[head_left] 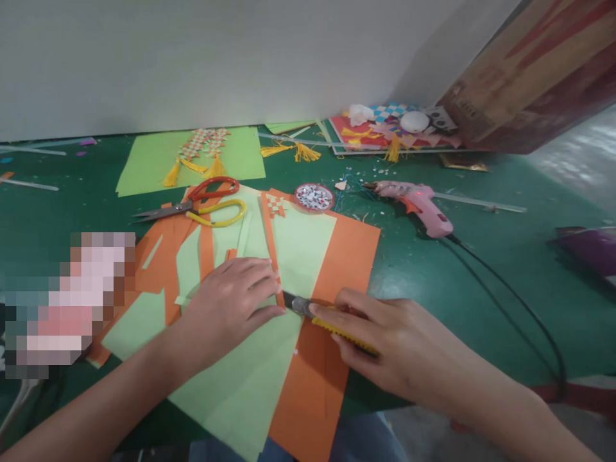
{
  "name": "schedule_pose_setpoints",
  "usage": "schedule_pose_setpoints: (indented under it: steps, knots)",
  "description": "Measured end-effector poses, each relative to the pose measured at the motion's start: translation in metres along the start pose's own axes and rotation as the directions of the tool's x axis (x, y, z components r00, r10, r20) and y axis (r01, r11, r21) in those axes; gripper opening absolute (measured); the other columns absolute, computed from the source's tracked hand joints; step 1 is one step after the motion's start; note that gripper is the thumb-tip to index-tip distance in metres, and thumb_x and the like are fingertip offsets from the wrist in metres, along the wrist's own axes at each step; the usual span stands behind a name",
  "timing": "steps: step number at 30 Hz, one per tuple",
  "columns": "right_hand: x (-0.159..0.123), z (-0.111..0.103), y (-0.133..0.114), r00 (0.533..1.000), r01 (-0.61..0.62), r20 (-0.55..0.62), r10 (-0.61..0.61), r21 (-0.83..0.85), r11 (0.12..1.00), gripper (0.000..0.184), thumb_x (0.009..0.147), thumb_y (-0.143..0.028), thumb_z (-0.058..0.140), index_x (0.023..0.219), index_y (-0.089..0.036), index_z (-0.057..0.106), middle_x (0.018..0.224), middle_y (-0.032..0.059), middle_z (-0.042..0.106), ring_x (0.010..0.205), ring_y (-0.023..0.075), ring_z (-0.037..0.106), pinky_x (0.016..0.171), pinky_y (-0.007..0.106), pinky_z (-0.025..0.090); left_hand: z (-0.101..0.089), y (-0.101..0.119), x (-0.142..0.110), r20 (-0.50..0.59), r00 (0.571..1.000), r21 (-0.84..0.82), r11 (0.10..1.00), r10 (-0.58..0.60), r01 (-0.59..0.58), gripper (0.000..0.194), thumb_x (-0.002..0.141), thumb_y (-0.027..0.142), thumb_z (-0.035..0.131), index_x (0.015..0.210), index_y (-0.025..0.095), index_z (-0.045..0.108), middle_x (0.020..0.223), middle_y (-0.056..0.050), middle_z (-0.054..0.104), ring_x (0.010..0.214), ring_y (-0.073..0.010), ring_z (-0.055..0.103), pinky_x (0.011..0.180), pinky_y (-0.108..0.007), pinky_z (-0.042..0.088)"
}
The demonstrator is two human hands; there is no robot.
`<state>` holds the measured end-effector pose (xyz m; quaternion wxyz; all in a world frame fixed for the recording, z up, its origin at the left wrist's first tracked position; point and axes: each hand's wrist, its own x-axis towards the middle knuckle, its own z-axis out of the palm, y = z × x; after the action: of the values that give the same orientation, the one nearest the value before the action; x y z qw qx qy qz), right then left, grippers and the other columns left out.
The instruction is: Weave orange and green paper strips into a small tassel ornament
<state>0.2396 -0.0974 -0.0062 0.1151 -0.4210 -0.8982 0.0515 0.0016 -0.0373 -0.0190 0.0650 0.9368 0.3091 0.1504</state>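
My right hand [385,330] grips a yellow box cutter [344,335], its dark blade pointing left. The blade reaches a narrow orange paper strip [271,237], next to my left fingertips. Fingers and thumb of my left hand [235,292] are closed about the strip's near end, holding it against the paper. Below lie a light green sheet [240,385] and an orange sheet [353,250], partly overlapping. At the strip's far end is a small woven orange-and-white piece [276,205]. The blade tip is hidden by the strip and fingers.
Scissors [192,206] with red and yellow handles lie on paper scraps. A small dish of beads [314,197] stands beyond the sheets. At right rests a pink glue gun [418,204] with its cord [514,289]. Tasselled woven pieces [205,144] lie at the back.
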Motion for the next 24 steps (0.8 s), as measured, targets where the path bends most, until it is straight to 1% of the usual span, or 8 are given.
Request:
schedule_pose_setpoints:
  steps: [4, 7, 10, 12, 15, 18, 21, 24]
  knots:
    - [0.001, -0.002, -0.001, 1.000, -0.004, 0.025, 0.004, -0.013, 1.000, 0.038, 0.087, -0.011, 0.040, 0.116, -0.019, 0.063, 0.085, 0.0036, 0.064, 0.051, 0.0101, 0.057, 0.047, 0.026, 0.040, 0.000, 0.000, 0.001, -0.013, 1.000, 0.007, 1.000, 0.009, -0.009, 0.030, 0.094, 0.043, 0.046, 0.095, 0.017, 0.063, 0.103, -0.006, 0.069, 0.109, -0.0242, 0.059, 0.094, -0.041, 0.046]
    - [0.000, -0.001, -0.003, 1.000, 0.015, -0.011, -0.015, -0.007, 1.000, 0.038, 0.088, -0.013, 0.037, 0.118, -0.018, 0.061, 0.084, 0.0036, 0.064, 0.050, 0.0104, 0.056, 0.045, 0.027, 0.040, -0.002, 0.000, 0.002, -0.006, 0.999, 0.026, 0.999, 0.036, -0.035, 0.031, 0.095, 0.041, 0.044, 0.095, 0.016, 0.062, 0.102, -0.007, 0.068, 0.108, -0.0251, 0.060, 0.091, -0.041, 0.047]
    - [-0.003, 0.000, -0.006, 1.000, 0.011, -0.019, -0.011, 0.010, 1.000, 0.037, 0.090, -0.014, 0.036, 0.118, -0.019, 0.060, 0.083, 0.0025, 0.062, 0.050, 0.0106, 0.056, 0.045, 0.027, 0.040, -0.005, 0.003, 0.002, 0.003, 0.998, 0.040, 0.997, 0.067, -0.067, 0.027, 0.095, 0.036, 0.046, 0.095, 0.016, 0.062, 0.103, -0.008, 0.068, 0.107, -0.0247, 0.060, 0.091, -0.042, 0.048]
    - [-0.005, 0.000, -0.008, 1.000, 0.000, 0.000, 0.000, 0.026, 1.000, 0.035, 0.091, -0.015, 0.036, 0.117, -0.019, 0.060, 0.082, 0.0017, 0.061, 0.049, 0.0103, 0.055, 0.044, 0.028, 0.039, -0.006, 0.006, 0.001, 0.004, 0.997, 0.035, 0.996, 0.079, -0.079, 0.022, 0.094, 0.033, 0.049, 0.092, 0.016, 0.063, 0.100, -0.008, 0.068, 0.104, -0.0240, 0.060, 0.090, -0.041, 0.049]
    - [-0.008, 0.000, -0.011, 1.000, 0.012, -0.011, -0.011, 0.033, 0.999, 0.034, 0.092, -0.017, 0.035, 0.116, -0.019, 0.060, 0.081, 0.0011, 0.061, 0.047, 0.0098, 0.053, 0.042, 0.028, 0.037, -0.007, 0.008, 0.001, 0.011, 0.996, 0.019, 0.996, 0.090, -0.090, 0.017, 0.093, 0.029, 0.053, 0.088, 0.016, 0.062, 0.095, -0.007, 0.068, 0.099, -0.0238, 0.061, 0.086, -0.041, 0.050]
    - [-0.008, -0.001, -0.013, 1.000, 0.019, -0.013, -0.019, 0.023, 1.000, 0.035, 0.093, -0.016, 0.033, 0.116, -0.018, 0.060, 0.080, 0.0014, 0.061, 0.046, 0.0096, 0.052, 0.042, 0.028, 0.036, -0.006, 0.006, 0.001, 0.002, 0.996, -0.008, 0.996, 0.089, -0.089, 0.021, 0.093, 0.033, 0.051, 0.089, 0.016, 0.061, 0.094, -0.006, 0.068, 0.097, -0.0232, 0.061, 0.084, -0.040, 0.050]
    - [-0.009, -0.001, -0.012, 1.000, 0.011, -0.005, -0.010, 0.036, 0.999, 0.037, 0.093, -0.016, 0.032, 0.117, -0.018, 0.060, 0.080, 0.0015, 0.061, 0.046, 0.0087, 0.052, 0.043, 0.027, 0.036, -0.003, 0.004, 0.001, -0.002, 0.998, -0.038, 0.998, 0.056, -0.056, 0.029, 0.092, 0.042, 0.049, 0.089, 0.016, 0.061, 0.094, -0.006, 0.067, 0.098, -0.0231, 0.060, 0.085, -0.039, 0.049]
    - [-0.009, 0.001, -0.011, 0.999, 0.021, -0.029, -0.020, 0.045, 0.999, 0.038, 0.093, -0.016, 0.032, 0.119, -0.017, 0.059, 0.080, 0.0019, 0.061, 0.047, 0.0090, 0.052, 0.042, 0.027, 0.036, -0.002, 0.003, 0.001, 0.014, 1.000, -0.048, 0.999, 0.021, -0.020, 0.033, 0.090, 0.047, 0.049, 0.091, 0.017, 0.060, 0.096, -0.007, 0.066, 0.101, -0.0236, 0.060, 0.087, -0.039, 0.049]
